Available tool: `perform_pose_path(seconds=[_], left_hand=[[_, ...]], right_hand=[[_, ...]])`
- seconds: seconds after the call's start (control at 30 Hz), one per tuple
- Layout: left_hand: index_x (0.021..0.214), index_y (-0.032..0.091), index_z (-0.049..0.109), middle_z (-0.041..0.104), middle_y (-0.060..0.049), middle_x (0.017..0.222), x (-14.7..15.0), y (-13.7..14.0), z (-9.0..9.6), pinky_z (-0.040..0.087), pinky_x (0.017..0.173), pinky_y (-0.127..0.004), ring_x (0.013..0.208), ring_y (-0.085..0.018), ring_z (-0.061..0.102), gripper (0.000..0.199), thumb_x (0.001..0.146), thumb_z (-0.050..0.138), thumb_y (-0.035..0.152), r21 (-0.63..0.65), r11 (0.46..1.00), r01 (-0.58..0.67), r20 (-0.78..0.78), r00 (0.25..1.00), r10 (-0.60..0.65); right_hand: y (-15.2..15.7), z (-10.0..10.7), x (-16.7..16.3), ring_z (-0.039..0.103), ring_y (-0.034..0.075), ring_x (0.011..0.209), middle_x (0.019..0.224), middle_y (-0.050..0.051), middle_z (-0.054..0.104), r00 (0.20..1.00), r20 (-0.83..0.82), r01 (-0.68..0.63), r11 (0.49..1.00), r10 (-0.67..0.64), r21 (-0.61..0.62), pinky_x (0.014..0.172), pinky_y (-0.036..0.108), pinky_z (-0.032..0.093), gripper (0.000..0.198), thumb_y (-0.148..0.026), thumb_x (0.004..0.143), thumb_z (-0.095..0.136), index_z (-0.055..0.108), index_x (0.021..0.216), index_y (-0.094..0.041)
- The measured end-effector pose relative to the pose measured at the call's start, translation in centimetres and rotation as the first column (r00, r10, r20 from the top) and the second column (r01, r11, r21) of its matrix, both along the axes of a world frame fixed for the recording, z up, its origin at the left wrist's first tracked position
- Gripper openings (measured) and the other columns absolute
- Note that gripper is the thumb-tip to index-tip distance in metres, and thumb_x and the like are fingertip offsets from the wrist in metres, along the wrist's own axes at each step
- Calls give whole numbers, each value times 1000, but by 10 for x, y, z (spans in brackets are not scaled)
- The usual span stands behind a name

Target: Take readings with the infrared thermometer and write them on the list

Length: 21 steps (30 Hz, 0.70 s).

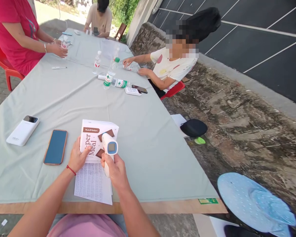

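Observation:
A white infrared thermometer [106,169] with a blue-rimmed screen is gripped by its handle in my right hand [117,171]. Its head overlaps the right side of a white NutriMotion box [100,124] printed with brown bars. My left hand [79,153] holds that box at its left edge, thumb across the front. Beneath the box, printed sheets of paper [92,184] lie near the table's front edge. To the left of my left hand is a smartphone [55,147] with an orange-brown edge, screen dark blue. Farther left rests a white power bank [23,131].
A pale cloth covers the table [150,158]. Water bottles [109,77], another power bank [133,91] and a phone [139,88] lie farther up. Three people sit or stand around the far part. A blue hat [251,200] is beyond the right corner.

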<state>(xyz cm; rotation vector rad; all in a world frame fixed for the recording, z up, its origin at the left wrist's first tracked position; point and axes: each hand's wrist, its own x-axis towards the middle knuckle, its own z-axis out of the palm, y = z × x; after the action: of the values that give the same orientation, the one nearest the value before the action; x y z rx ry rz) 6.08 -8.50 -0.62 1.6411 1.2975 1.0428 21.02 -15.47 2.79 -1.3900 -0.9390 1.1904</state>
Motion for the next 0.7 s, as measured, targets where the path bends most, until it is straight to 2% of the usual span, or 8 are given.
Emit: perform_pose_path(seconds=[0.33,0.57,0.7], left_hand=[[122,21,52,61,-10,115,-1,0,0,43,91,-42,106,-28,56,50,87,51,57,-20,1000,10,-2,1000,-10],[123,21,50,61,-10,115,-1,0,-1,43,92,-43,106,-28,56,50,87,50,56,17,1000,14,-8,1000,-14],[125,21,50,60,-11,118,-2,0,-1,42,94,-43,110,-28,54,48,92,43,55,18,1000,18,-12,1000,-17]], right_hand=[[-1,3,3,40,13,58,62,-3,47,1000,1,-28,999,28,-20,55,27,35,33,-52,83,56,52,72,-21],[0,-3,-1,46,14,62,64,-2,51,999,34,-20,1000,20,1,61,27,39,31,-50,84,54,54,72,-21],[1,1,-2,45,14,62,63,-3,51,1000,4,-16,1000,16,10,61,27,39,31,-49,84,55,52,70,-21]])
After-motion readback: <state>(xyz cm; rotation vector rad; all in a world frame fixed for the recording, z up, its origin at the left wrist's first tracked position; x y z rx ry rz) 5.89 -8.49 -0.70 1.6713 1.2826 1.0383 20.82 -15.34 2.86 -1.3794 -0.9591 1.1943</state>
